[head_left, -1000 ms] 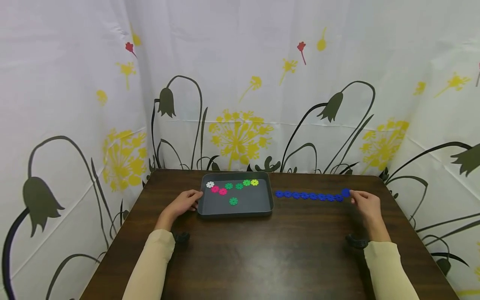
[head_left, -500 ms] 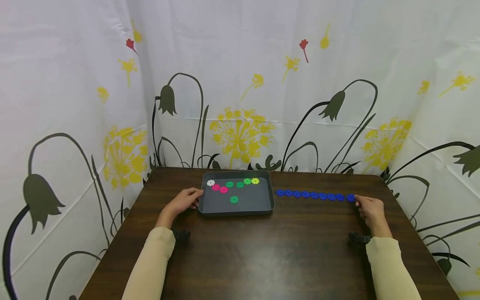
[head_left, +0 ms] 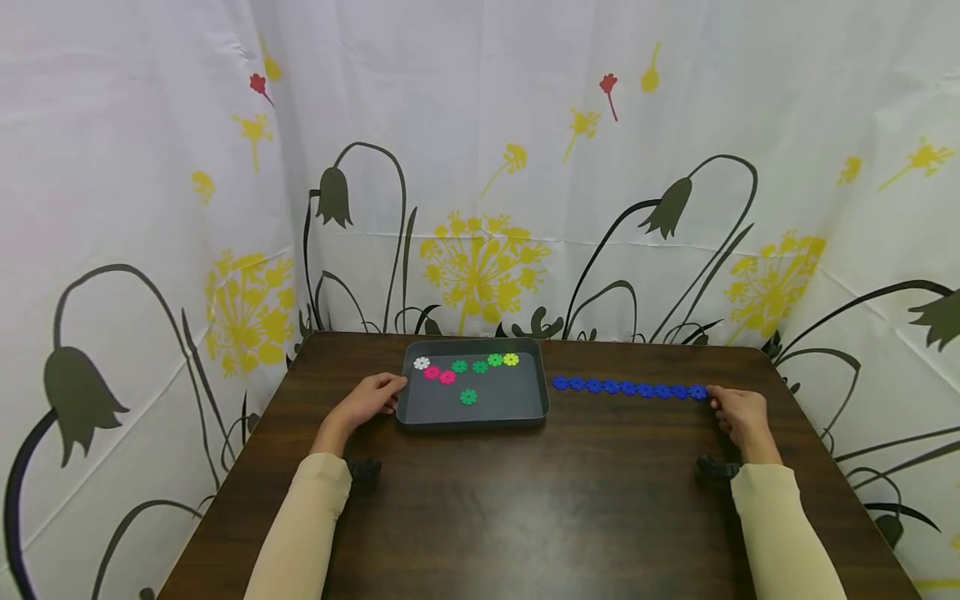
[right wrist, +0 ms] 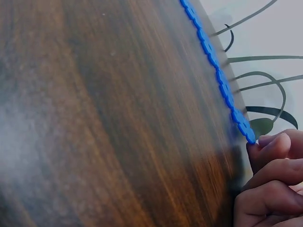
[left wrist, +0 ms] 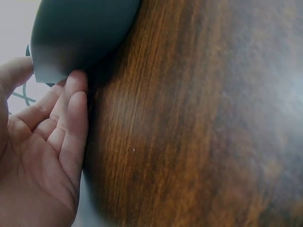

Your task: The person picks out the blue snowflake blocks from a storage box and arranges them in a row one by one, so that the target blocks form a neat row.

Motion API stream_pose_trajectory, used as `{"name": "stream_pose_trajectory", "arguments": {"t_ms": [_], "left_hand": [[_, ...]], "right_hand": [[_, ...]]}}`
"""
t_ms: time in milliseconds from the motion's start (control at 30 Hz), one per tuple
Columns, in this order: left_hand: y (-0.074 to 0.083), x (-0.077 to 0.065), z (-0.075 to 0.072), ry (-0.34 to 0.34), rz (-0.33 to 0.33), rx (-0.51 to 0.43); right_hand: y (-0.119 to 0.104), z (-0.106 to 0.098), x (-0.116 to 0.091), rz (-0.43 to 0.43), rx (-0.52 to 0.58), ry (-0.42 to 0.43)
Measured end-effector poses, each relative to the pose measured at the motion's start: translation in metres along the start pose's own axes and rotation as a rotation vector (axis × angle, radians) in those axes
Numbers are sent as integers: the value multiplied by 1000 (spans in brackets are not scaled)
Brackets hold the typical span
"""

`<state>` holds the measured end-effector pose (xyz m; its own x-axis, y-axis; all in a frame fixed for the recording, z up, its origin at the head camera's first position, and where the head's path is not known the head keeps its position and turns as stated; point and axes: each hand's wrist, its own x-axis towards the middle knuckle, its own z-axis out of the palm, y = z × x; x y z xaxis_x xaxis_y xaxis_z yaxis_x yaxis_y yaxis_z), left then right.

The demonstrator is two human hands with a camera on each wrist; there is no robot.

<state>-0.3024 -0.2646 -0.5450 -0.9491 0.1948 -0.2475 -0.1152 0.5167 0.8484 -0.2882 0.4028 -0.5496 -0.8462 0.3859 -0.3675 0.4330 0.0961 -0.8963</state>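
On the table, to the right of a dark grey tray (head_left: 517,402), a straight row of several blue flower-shaped discs (head_left: 628,387) lies flat. My right hand (head_left: 741,414) pinches the outer edge of the rightmost blue disc (head_left: 698,392) between thumb and index finger. The right wrist view shows that disc (right wrist: 243,126) in line with its neighbours, the other fingers curled below. My left hand (head_left: 367,398) grips the tray's left rim, thumb on the inner side and fingers against the outer wall (left wrist: 78,42).
Inside the tray are a white disc (head_left: 422,363), two pink discs (head_left: 447,377), several green discs (head_left: 468,397) and a yellow disc (head_left: 511,359). The brown wooden table (head_left: 525,517) ends at a white flowered curtain (head_left: 480,192).
My right hand has brought the last blue disc down to the row's right end, then nudged it slightly left against its neighbour. The left hand keeps its hold on the tray.
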Motion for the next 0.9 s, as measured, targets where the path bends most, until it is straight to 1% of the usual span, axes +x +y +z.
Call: {"name": "stream_pose_trajectory", "arguments": {"t_ms": [300,467,600,800,833,900], "left_hand": [[-2,-1,1,-5,12,0],[-3,1,1,-11,3,-21],[-3,1,2,-9,-3,-24],[-1,-2,5,-13,3,7],[0,-3,6,-3,5,9],[1,-4,6,43,24,25]], "right_hand": [[0,2,-4,15,34,65],[2,0,-5,-4,102,99],[2,-1,-4,-22,138,93],[2,-3,-6,-42,89,58],[1,-3,-7,-60,69,50],[-2,-1,-9,-115,19,32]]}}
